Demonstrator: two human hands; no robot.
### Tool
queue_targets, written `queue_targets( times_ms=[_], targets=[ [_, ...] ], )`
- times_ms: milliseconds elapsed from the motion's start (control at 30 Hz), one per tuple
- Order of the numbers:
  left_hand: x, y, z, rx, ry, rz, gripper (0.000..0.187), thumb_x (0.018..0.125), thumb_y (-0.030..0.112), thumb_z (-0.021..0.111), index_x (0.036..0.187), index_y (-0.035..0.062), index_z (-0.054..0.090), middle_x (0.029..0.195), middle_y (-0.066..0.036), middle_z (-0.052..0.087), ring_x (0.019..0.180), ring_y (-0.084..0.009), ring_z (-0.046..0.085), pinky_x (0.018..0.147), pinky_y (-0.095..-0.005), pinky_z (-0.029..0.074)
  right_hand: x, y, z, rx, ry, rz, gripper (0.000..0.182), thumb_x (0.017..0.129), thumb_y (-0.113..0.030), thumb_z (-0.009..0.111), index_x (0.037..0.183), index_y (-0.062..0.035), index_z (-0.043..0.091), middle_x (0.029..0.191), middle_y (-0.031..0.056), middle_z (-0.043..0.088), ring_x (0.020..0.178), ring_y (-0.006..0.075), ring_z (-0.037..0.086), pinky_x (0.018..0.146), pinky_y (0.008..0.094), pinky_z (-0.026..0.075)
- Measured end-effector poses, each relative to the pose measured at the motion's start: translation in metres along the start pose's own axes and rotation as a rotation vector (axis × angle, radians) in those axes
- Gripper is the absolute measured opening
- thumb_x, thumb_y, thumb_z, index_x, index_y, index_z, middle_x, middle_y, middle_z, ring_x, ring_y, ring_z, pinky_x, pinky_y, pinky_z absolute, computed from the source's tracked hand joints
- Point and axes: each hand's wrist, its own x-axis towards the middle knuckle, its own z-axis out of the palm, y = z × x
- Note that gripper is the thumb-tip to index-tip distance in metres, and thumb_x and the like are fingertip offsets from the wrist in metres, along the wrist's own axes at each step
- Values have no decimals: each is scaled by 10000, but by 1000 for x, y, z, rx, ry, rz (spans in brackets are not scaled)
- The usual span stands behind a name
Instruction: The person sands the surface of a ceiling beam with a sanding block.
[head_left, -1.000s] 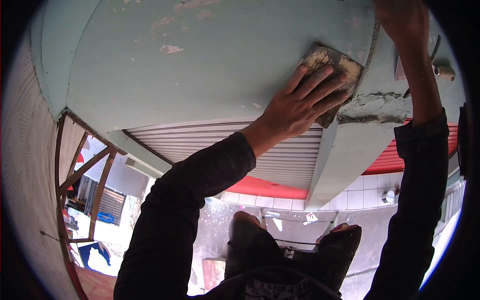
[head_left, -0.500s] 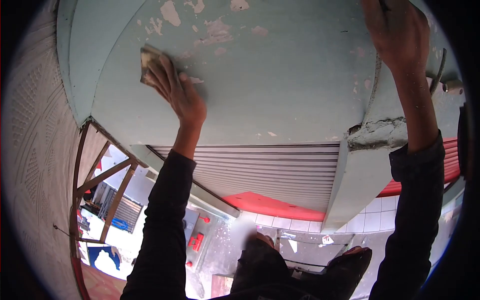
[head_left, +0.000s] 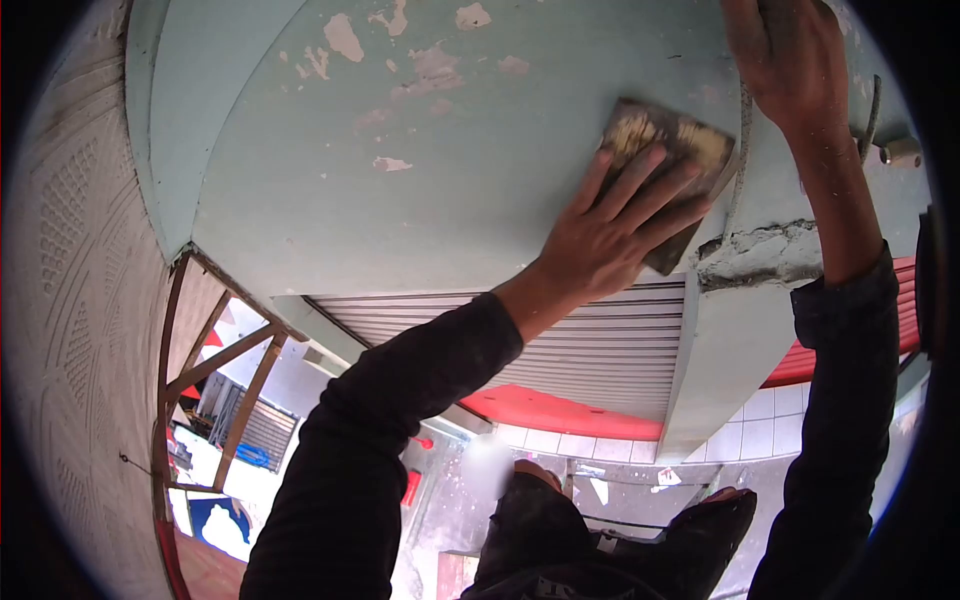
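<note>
My left hand (head_left: pixel 610 225) presses a worn, dark rectangular sheet (head_left: pixel 665 150) against the pale green wall (head_left: pixel 450 200), its fingers spread over the sheet. The sheet lies near the right part of the wall, beside a rough vertical edge. Patches of chipped paint (head_left: pixel 435 70) show at the upper left. High on the right, my right hand (head_left: pixel 795 70) is raised against the wall; its fingertips run out of the frame, and whether it holds anything is hidden.
Below the wall are a ribbed shutter (head_left: pixel 600 350) and a cracked ledge (head_left: pixel 760 255). A wooden frame (head_left: pixel 240 410) stands at the lower left, beside a textured wall (head_left: pixel 80 250). A pipe stub (head_left: pixel 900 153) sticks out at the right. The floor (head_left: pixel 450 510) lies far below.
My left hand has swept from the left part of the wall to the right with the sheet under it. My right hand has stayed in nearly the same place.
</note>
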Motion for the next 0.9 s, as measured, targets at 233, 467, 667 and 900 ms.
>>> queue_targets(
  times_ms=[233,467,667,900],
  targets=[
    [-109,-153,-60,78,-188,-211,532,1002,353,534,1519,245,479,1675,-162,203,1544,-430,122,1232,-580,83,8,10,32,-254,504,-436,313,1022,-136,586,773,47,535,529,171,376,426,338,377,455,434,297],
    [-33,-182,-63,0,195,-566,574,1060,348,387,1584,118,338,1664,-228,155,1514,-497,112,1202,-617,93,-4,11,30,-29,339,-261,201,970,-43,636,821,25,521,497,131,390,404,285,402,442,399,323],
    [89,-113,-76,-23,139,-368,752,811,75,624,1535,143,434,1614,-215,242,1481,-489,184,1160,-690,127,2,-10,13,28,231,-55,432,1020,-147,564,636,9,443,502,168,376,412,343,391,464,437,325],
    [-17,-211,-78,33,59,-180,517,1067,381,402,1525,149,459,1654,-184,235,1513,-471,174,1202,-619,118,4,-8,-1,42,56,0,406,1000,-121,585,637,11,462,504,164,356,417,341,369,454,449,309]
  ],
)
